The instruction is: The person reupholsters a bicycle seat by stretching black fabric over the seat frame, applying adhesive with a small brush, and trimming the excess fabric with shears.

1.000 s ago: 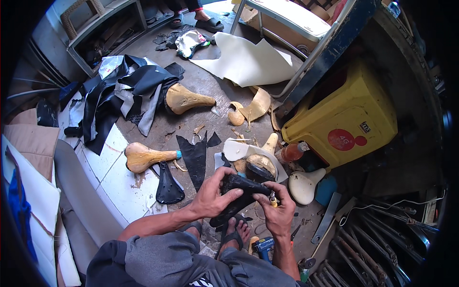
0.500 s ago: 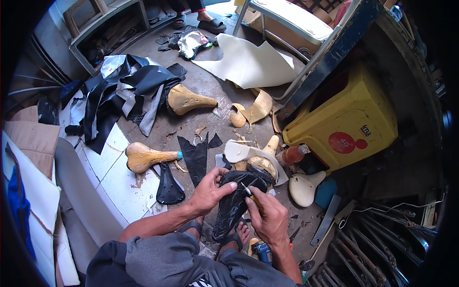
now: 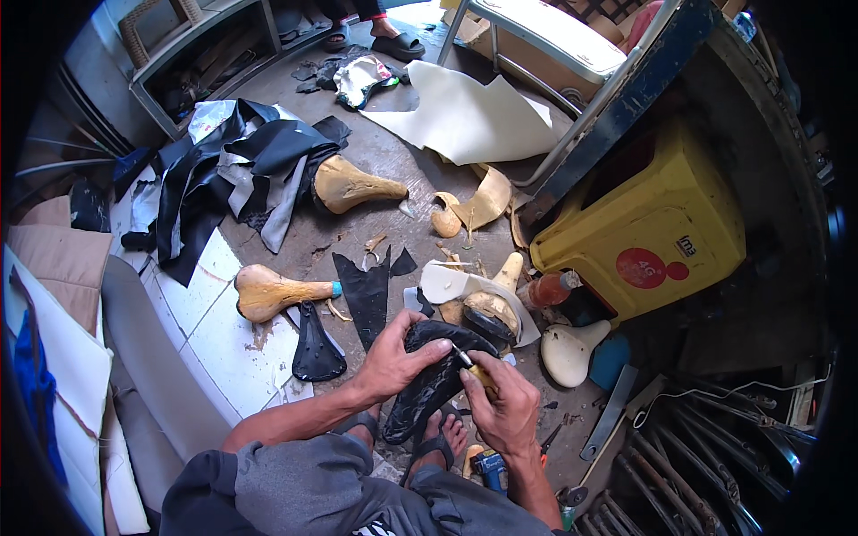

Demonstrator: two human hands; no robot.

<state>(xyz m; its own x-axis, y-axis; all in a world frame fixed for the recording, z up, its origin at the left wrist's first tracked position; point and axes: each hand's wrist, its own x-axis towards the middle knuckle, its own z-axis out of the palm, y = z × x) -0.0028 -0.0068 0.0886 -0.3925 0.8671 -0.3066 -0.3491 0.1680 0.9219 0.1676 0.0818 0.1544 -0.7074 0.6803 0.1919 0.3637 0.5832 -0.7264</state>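
Note:
My left hand point(image 3: 402, 357) grips a black, glossy, creased piece point(image 3: 420, 402), apparently a saddle cover, with the thumb on its upper part. My right hand point(image 3: 509, 406) is closed on a small yellow-handled tool point(image 3: 482, 377), whose thin metal tip rests at the upper right of the black piece. A tan saddle core point(image 3: 268, 295) with a teal end and a flat black saddle piece point(image 3: 315, 353) lie to the left. Beyond my hands sit a pale saddle core point(image 3: 500, 290) among scraps and a cream saddle shape point(image 3: 563, 353).
Black material scraps point(image 3: 250, 161) and a white sheet point(image 3: 465, 121) lie ahead. A yellow plastic stool point(image 3: 626, 232) and metal frames point(image 3: 697, 456) stand at the right. A blue power drill point(image 3: 490, 469) lies by my foot. Another person's sandalled foot point(image 3: 398, 40) is at the top.
The black piece has turned more upright in my left hand. My right hand has lowered and rotated, bringing the tool's tip onto its surface at an angle.

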